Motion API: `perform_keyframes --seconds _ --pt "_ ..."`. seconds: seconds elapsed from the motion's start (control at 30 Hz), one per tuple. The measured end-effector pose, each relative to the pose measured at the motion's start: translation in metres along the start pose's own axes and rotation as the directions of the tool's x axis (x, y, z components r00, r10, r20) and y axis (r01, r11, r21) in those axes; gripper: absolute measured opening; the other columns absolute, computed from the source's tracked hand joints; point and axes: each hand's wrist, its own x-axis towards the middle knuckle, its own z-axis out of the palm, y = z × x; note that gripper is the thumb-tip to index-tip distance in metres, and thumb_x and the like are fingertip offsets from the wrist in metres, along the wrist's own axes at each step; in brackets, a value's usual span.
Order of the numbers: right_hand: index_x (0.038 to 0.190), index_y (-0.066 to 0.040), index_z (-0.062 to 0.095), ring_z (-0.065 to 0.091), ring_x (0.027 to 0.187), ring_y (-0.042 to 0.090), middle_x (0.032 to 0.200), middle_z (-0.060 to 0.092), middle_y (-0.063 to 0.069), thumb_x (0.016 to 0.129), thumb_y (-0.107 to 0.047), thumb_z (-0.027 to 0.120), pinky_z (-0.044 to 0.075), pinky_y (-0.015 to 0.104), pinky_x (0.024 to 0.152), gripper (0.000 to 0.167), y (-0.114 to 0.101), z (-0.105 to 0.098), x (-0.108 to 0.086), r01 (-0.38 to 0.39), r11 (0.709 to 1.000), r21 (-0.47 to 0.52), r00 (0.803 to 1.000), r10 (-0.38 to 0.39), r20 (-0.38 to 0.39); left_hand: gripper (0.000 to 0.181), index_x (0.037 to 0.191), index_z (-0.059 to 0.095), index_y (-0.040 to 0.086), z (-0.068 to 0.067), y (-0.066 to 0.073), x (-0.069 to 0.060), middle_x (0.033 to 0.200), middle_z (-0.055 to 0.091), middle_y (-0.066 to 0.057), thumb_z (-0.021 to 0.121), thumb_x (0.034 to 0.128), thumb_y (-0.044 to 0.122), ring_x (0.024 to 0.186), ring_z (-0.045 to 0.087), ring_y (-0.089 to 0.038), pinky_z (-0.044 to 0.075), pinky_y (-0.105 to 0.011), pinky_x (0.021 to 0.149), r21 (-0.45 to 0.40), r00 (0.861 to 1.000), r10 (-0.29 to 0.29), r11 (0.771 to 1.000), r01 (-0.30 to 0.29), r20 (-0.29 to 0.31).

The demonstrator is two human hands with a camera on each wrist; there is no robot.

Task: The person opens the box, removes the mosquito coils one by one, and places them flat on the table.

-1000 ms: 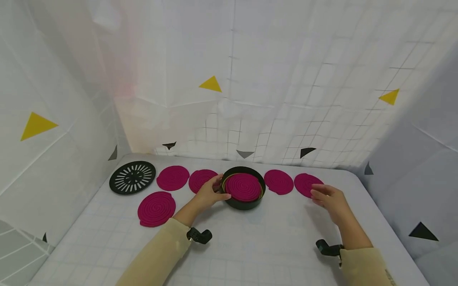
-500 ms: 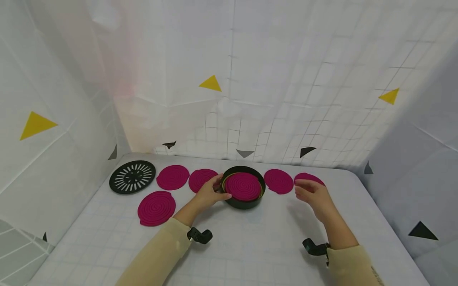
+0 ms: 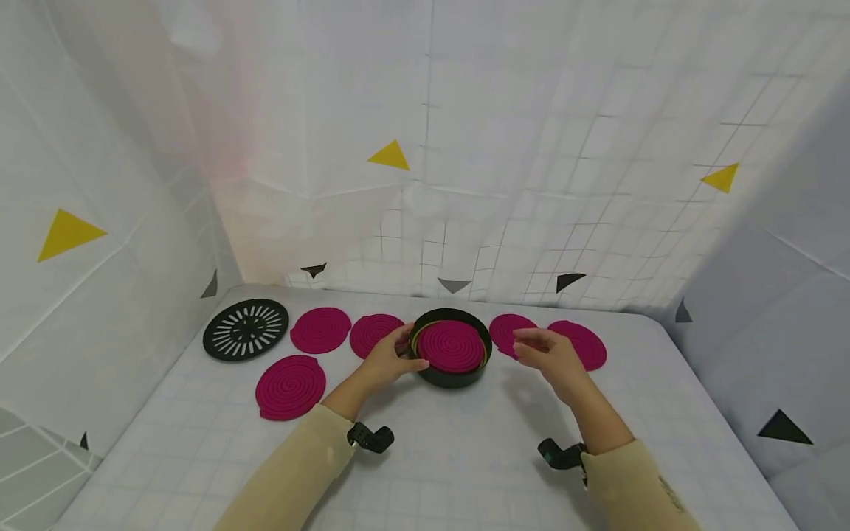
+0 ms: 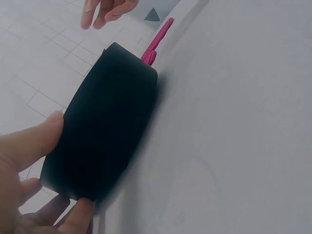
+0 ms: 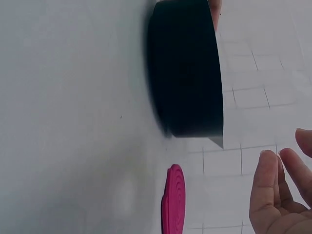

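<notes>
A round dark container (image 3: 454, 379) stands on the table with a magenta spiral disc (image 3: 451, 346) lying inside it. My left hand (image 3: 383, 363) grips the container's left side, thumb at the near rim; in the left wrist view the fingers (image 4: 80, 217) press on its dark wall (image 4: 105, 117). My right hand (image 3: 554, 363) hovers above the table, right of the container, partly covering a magenta disc (image 3: 506, 329). Its fingers are loosely bent with nothing between them, and in the right wrist view the hand (image 5: 282, 190) is apart from the container (image 5: 187, 68).
A black slotted disc (image 3: 246, 330) lies at the table's far left. Magenta discs lie beside it (image 3: 321, 330), nearer the front (image 3: 291, 387), behind my left hand (image 3: 373, 332), and at the right (image 3: 586, 346). White sheeting (image 3: 319, 147) rises behind the table.
My right hand has moved left from over the rightmost disc to the disc beside the container, uncovering the rightmost one. The left hand and the container have stayed put.
</notes>
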Motion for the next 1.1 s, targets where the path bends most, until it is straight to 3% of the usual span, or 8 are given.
perform_keyframes --seconds 0.2,0.57,0.83,1.1 --pt "0.135 -0.002 0.059 0.063 0.112 0.029 0.129 0.060 0.019 0.096 -0.019 0.069 0.054 0.037 0.095 0.043 -0.009 0.011 0.007 0.010 1.000 -0.009 0.999 -0.010 0.045 0.089 0.156 0.033 0.006 0.000 0.001 -0.001 0.153 0.043 -0.015 0.084 0.0835 0.017 0.138 0.044 -0.035 0.043 -0.043 0.108 -0.010 1.000 0.003 1.000 -0.003 -0.004" --pt "0.132 0.003 0.059 0.061 0.116 0.029 0.131 0.061 0.023 0.098 -0.015 0.066 0.053 0.039 0.097 0.039 -0.027 0.035 0.026 0.053 0.998 -0.043 0.993 -0.048 0.110 0.088 0.156 0.033 0.007 0.000 0.002 -0.002 0.153 0.043 -0.015 0.083 0.0839 0.017 0.137 0.044 -0.035 0.044 -0.045 0.107 0.000 1.000 0.005 1.000 -0.005 -0.004" --pt "0.135 -0.001 0.059 0.058 0.120 0.032 0.130 0.062 0.018 0.098 -0.018 0.065 0.050 0.048 0.100 0.041 -0.033 0.051 0.041 0.021 0.987 -0.158 0.993 -0.003 0.115 0.087 0.155 0.034 0.006 0.000 0.001 -0.001 0.152 0.044 -0.015 0.084 0.0836 0.016 0.138 0.043 -0.037 0.043 -0.046 0.108 -0.005 1.000 0.008 1.000 -0.008 -0.011" --pt "0.141 -0.004 0.054 0.046 0.133 0.039 0.144 0.050 0.024 0.097 -0.021 0.067 0.045 0.053 0.105 0.048 -0.041 0.061 0.046 -0.042 0.982 -0.182 0.987 0.069 0.146 0.087 0.156 0.034 0.009 0.000 0.005 -0.004 0.153 0.043 -0.012 0.083 0.0848 0.019 0.138 0.044 -0.034 0.044 -0.046 0.108 0.016 1.000 -0.015 1.000 0.015 -0.011"
